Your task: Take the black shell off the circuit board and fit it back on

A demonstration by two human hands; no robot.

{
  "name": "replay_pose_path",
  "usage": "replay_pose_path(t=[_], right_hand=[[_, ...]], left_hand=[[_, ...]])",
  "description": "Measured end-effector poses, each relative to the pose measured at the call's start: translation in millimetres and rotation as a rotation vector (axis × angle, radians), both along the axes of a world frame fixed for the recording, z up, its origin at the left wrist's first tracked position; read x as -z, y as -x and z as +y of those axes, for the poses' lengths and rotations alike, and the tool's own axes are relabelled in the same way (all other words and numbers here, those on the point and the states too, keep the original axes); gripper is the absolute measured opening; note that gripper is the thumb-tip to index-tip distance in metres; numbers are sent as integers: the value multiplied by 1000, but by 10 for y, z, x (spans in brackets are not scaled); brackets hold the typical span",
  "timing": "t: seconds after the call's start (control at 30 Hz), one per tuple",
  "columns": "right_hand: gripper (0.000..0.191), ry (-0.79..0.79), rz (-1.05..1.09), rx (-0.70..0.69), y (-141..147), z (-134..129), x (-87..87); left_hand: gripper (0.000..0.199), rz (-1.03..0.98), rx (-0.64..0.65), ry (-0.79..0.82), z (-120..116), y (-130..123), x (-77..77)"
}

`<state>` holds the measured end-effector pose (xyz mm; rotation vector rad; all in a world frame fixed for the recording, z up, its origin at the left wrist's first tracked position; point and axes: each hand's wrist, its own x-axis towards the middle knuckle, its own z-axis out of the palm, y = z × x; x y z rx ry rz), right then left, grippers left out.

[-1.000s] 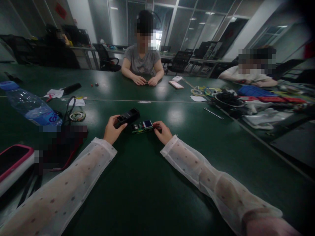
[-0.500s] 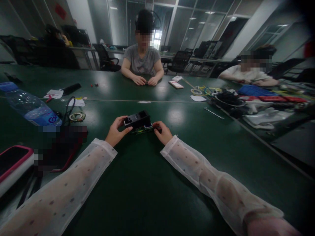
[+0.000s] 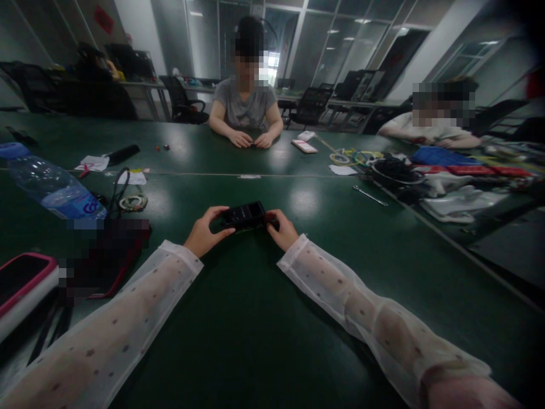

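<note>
Between my hands, low over the green table, is a black plastic cover [image 3: 244, 214] with a window and small openings in its face. Under its near edge shows a thin strip of a green circuit board [image 3: 246, 229]; the cover hides the rest. My left hand [image 3: 205, 232] is closed around the left end of the cover, thumb on the near side and fingers on the far side. At the opposite end, my right hand [image 3: 281, 228] pinches the board's right edge, its fingertips close against the cover.
A water bottle [image 3: 55, 184], a red-edged phone [image 3: 117, 272] and a pink-and-white case [image 3: 25, 278] lie on the left. A wrench [image 3: 370, 196] and a pile of cables [image 3: 394, 170] are to the right. A person [image 3: 246, 102] sits opposite; another leans at far right.
My left hand has brought the cover down and to the right onto the circuit board. The board is now mostly covered. My right hand has barely moved.
</note>
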<state>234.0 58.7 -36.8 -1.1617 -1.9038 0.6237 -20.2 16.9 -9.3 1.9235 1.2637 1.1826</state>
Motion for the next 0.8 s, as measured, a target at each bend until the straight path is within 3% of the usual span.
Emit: replay_pose_path(t=[0.23,0.8], right_hand=[[29,2,23,5,9,14,24],[27,2,9,3,6,0,8]], left_hand=[[56,176,76,89,10,-4,14],[57,183,75,104,12,7,14]])
